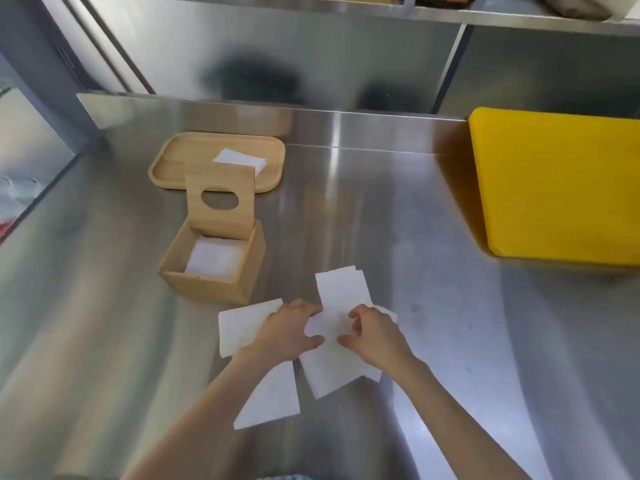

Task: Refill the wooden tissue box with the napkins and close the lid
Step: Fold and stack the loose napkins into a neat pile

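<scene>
The wooden tissue box [207, 287] stands open on the steel counter, left of centre, with white napkins [214, 259] lying inside. Its lid [221, 183] with an oval hole stands upright at the box's far edge. Several loose white napkins [341, 289] lie spread on the counter in front of the box. My left hand [287, 332] and my right hand [375, 336] rest on these napkins, fingers curled and pinching the sheet between them. More napkins [270, 403] lie under my left forearm.
A wooden tray [173, 164] behind the box holds a small folded napkin stack [240, 159]. A thick yellow cutting board [561, 185] lies at the right. A steel backsplash and shelf rise behind the counter. The counter's left edge drops off beside the box.
</scene>
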Demonstrator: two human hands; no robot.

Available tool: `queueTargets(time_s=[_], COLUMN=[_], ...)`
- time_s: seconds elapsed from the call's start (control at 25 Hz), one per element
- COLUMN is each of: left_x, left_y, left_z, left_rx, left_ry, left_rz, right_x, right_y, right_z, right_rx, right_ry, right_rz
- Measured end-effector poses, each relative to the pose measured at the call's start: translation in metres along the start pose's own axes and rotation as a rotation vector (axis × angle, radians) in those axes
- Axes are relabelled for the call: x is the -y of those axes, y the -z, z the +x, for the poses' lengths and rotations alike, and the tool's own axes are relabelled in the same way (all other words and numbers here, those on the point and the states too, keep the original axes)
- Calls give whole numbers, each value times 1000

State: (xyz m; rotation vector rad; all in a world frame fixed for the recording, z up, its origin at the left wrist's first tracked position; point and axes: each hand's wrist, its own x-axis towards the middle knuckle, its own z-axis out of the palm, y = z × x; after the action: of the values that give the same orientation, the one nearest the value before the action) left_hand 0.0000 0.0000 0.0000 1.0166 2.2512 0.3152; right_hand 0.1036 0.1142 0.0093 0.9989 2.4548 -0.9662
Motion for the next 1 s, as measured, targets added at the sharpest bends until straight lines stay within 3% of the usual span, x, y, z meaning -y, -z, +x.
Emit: queueTargets(time_s=[0.36, 0.52, 0.64, 0.84, 1.0], left_x=[4, 2, 1, -1, -5], left_y=[-13, -15, -12, 0, 3], left_z=[0, -2, -3, -11, -19], left_rx=[-79, -117, -153, -198, -128], left_ry=[-15, -4, 21, 90, 137], left_rz=[101, 75, -21, -427, -1118], right_x=[7, 4, 1, -1, -2], right_y=[-14, -18, -15, 4, 9], right_z=[4, 4, -1, -9, -10], right_rx=[-14, 3, 16, -1, -4], right_ry=[-5, 11, 49, -1, -60], right_rz=[-158, -69, 147, 582, 907])
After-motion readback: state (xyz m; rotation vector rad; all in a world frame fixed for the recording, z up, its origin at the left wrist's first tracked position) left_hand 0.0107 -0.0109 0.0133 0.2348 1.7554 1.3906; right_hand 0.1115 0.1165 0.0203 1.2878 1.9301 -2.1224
